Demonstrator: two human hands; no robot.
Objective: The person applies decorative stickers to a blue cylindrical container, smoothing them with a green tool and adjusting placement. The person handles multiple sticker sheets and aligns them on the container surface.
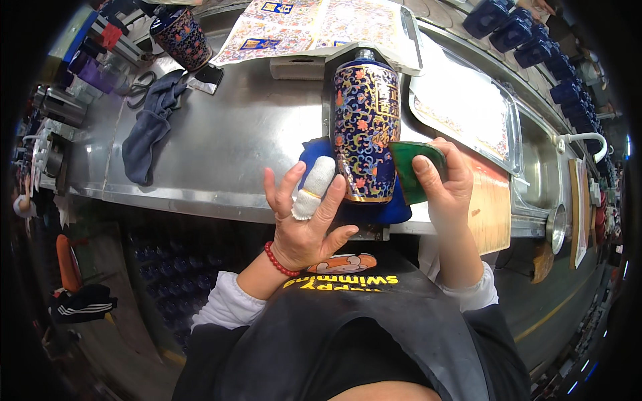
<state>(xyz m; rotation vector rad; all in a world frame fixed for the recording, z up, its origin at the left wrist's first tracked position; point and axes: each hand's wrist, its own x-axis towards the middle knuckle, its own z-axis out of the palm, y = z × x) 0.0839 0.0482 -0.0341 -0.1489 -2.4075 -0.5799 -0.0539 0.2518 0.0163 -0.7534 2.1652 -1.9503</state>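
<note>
A dark blue bottle with a multicoloured floral pattern and gold characters is in front of me, its neck pointing away. A blue cloth shows under and around its lower end. My right hand pinches a flat green scraper between thumb and fingers, its edge against the bottle's right side. At the bottle's lower left, my left hand has its fingers spread and holds nothing. One of its fingers wears a white fabric cover; whether the fingertips touch the bottle, I cannot tell.
Printed floral sheets lie beyond the bottle. A white tray and a sink are on the right. To the left are a crumpled grey-blue cloth, scissors and another patterned bottle. Plain blue bottles line the far right.
</note>
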